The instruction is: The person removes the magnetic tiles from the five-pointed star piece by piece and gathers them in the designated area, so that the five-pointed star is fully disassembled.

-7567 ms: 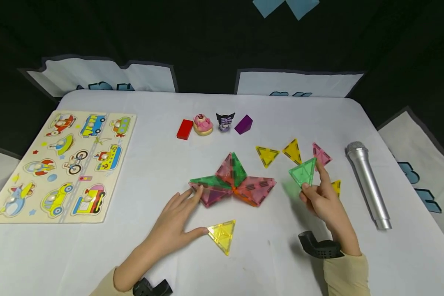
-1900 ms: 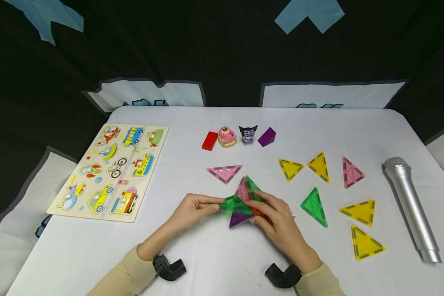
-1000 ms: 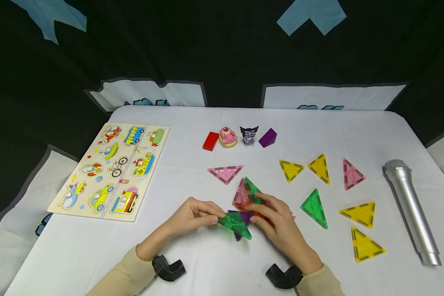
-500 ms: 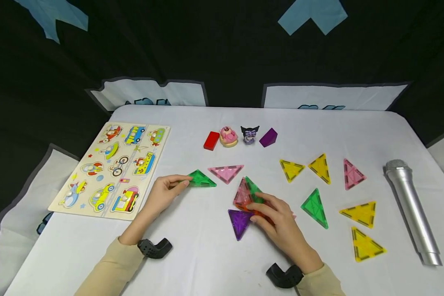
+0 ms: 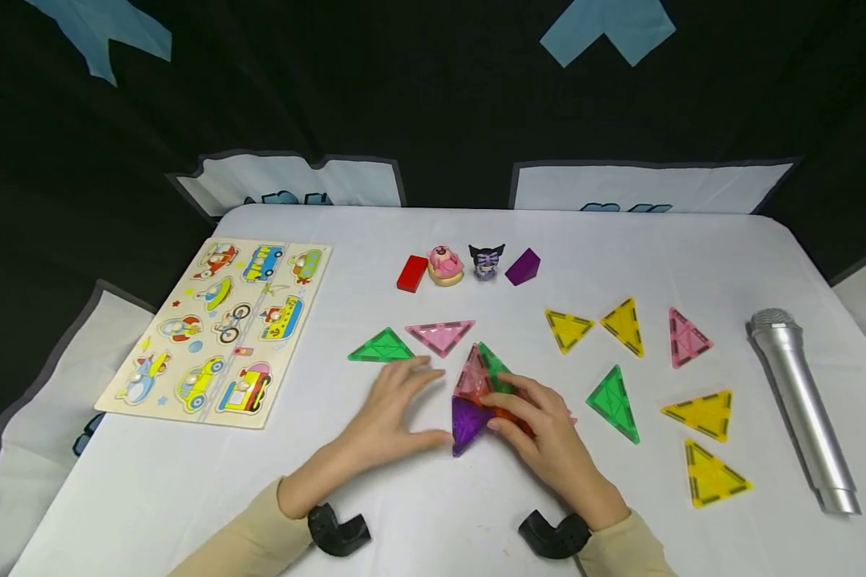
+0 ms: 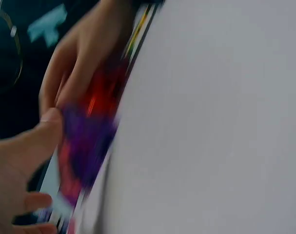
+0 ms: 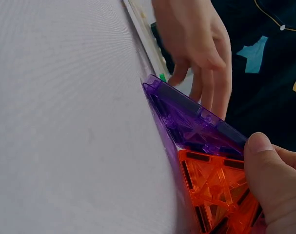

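Our right hand (image 5: pixel 541 437) rests on the cluster of joined magnetic tiles (image 5: pixel 487 385) near the table's (image 5: pixel 433 521) middle, fingers curled over it; the right wrist view shows the thumb pressed to the orange tile (image 7: pixel 213 192), which meets the purple triangle tile (image 5: pixel 467 423) edge to edge. Our left hand (image 5: pixel 397 409) lies open w/ fingers spread flat on the cloth, thumb tip right at the purple tile's near-left edge; no grip there. The left wrist view is too blurred to add more.

A loose green triangle (image 5: pixel 381 347) and a pink triangle (image 5: pixel 440 335) lie just beyond the left fingertips, apart from the cluster. Toward the right edge sit another green triangle (image 5: pixel 612 403), four yellow ones, e.g. (image 5: pixel 703 413), and a pink one (image 5: pixel 685 338), then a silver toy microphone (image 5: pixel 801 405). A vehicle puzzle board (image 5: pixel 220 328) lies at the left edge.

Risks, as we judge them: the purple tile looks held only by its magnet edge, so a sideways nudge from the left thumb could swing it or snap it onto the wrong neighbour. Pulling w/o enough right-hand pressure could drag the whole cluster, or split the tilted pink/green pair.
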`<action>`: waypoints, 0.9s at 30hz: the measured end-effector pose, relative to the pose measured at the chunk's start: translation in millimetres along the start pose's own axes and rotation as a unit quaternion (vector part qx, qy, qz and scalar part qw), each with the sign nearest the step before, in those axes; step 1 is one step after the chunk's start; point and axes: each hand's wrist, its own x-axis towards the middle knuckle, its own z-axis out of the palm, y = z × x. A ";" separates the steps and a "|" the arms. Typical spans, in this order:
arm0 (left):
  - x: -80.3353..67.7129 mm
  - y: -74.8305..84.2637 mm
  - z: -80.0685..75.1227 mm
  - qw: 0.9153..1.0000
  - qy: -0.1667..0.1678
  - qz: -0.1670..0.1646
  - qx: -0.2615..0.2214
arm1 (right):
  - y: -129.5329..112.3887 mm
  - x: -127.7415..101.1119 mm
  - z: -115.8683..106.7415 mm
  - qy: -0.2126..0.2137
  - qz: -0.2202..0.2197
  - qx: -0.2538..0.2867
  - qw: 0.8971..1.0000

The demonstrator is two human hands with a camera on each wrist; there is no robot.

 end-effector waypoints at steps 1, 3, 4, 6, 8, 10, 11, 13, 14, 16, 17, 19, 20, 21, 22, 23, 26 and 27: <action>0.0 6.5 6.3 1.000 -0.026 0.014 0.010 | -0.1 0.3 0.4 0.000 -0.001 -0.001 1.000; 0.9 15.6 16.4 0.998 -0.054 0.026 0.034 | -0.3 0.8 1.3 -0.001 -0.001 -0.001 1.000; 1.6 18.5 19.6 0.997 -0.057 0.026 0.042 | -0.5 0.9 1.6 -0.003 0.001 -0.001 1.000; 3.3 21.8 22.3 0.997 -0.052 0.018 0.048 | -0.8 0.5 1.7 -0.005 0.005 -0.001 1.000; 4.4 21.6 21.4 0.999 -0.045 0.005 0.030 | -0.8 0.0 1.3 -0.005 0.008 -0.002 1.000; 4.9 19.7 17.0 0.999 -0.049 0.000 -0.013 | -0.4 -0.5 0.7 -0.004 0.009 -0.004 1.000; 5.0 18.2 14.0 0.998 -0.053 -0.003 -0.037 | -0.1 -0.6 0.4 -0.004 0.008 -0.005 1.000; 5.6 14.7 5.4 0.995 -0.052 -0.010 -0.079 | 0.4 -0.1 0.1 -0.005 0.004 -0.005 1.000; 6.4 12.4 -0.3 0.995 -0.045 -0.016 -0.092 | 0.5 0.3 0.0 -0.005 0.002 -0.005 1.000; 10.1 6.4 -13.9 0.994 -0.018 -0.036 -0.103 | 0.6 0.9 -0.3 -0.006 0.000 -0.005 1.000; 12.9 2.7 -21.8 0.994 0.000 -0.053 -0.099 | 0.6 1.1 -0.7 -0.006 0.001 -0.004 1.000; 21.0 -7.8 -37.7 0.991 0.040 -0.098 -0.086 | 0.7 1.1 -1.7 -0.004 0.003 -0.005 1.000; 25.9 -14.7 -45.0 0.988 0.058 -0.123 -0.079 | 0.6 1.0 -2.3 -0.002 0.005 -0.005 1.000; 30.6 -21.7 -51.7 0.984 0.072 -0.149 -0.068 | 0.7 0.9 -2.7 0.000 0.007 -0.005 1.000; 35.2 -29.5 -57.2 0.980 0.082 -0.174 -0.056 | 0.6 0.7 -2.9 0.001 0.008 -0.004 1.000; 39.4 -37.0 -61.5 0.976 0.089 -0.196 -0.046 | 0.6 0.5 -2.9 0.002 0.009 -0.004 1.000; 47.1 -59.2 -66.0 0.965 0.095 -0.245 -0.015 | -0.1 -0.4 -1.4 -0.001 0.011 -0.002 1.000; 48.0 -65.3 -65.3 0.962 0.095 -0.254 -0.006 | -0.4 -0.7 -0.6 -0.003 0.011 -0.002 1.000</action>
